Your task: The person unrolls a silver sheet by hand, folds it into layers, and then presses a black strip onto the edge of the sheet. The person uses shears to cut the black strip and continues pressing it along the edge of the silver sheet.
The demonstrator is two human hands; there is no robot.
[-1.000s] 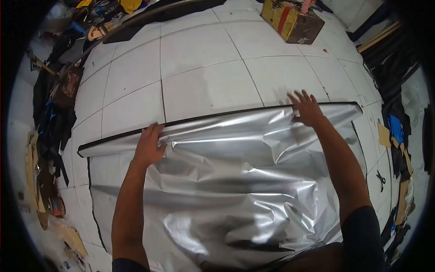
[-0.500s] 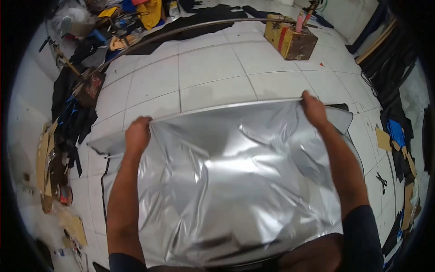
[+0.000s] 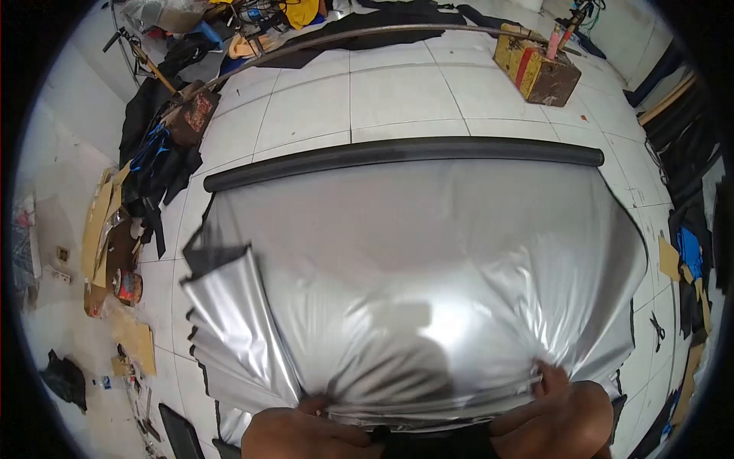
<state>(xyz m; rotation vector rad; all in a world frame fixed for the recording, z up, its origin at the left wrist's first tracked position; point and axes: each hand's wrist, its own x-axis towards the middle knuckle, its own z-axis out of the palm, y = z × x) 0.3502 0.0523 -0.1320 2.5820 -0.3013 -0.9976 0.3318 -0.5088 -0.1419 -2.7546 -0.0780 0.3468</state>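
Note:
A wide silver sheet (image 3: 428, 252) with dark edges lies spread over the floor in front of my knees. Along its far end runs a long black roll (image 3: 405, 153), from which the sheet comes towards me. My left hand (image 3: 313, 404), partly hidden by my knee, holds the sheet's near edge on the left. On the right, my right hand (image 3: 552, 379) pinches the same edge, and creases fan out from its fingers. The sheet's left side is folded over in a shiny flap (image 3: 245, 314), with a bit of black underside showing.
A worn yellow and brown box (image 3: 535, 69) stands at the far right, with a long metal bar (image 3: 367, 32) reaching to it. Scissors (image 3: 657, 332) lie on the tiles at right. Cardboard (image 3: 99, 229) and dark scraps (image 3: 153, 138) line the left wall.
Both hands have come back from far out to beside my knees, drawing the sheet's edge towards me. The black roll is now plainly seen at the far end. The view has shifted.

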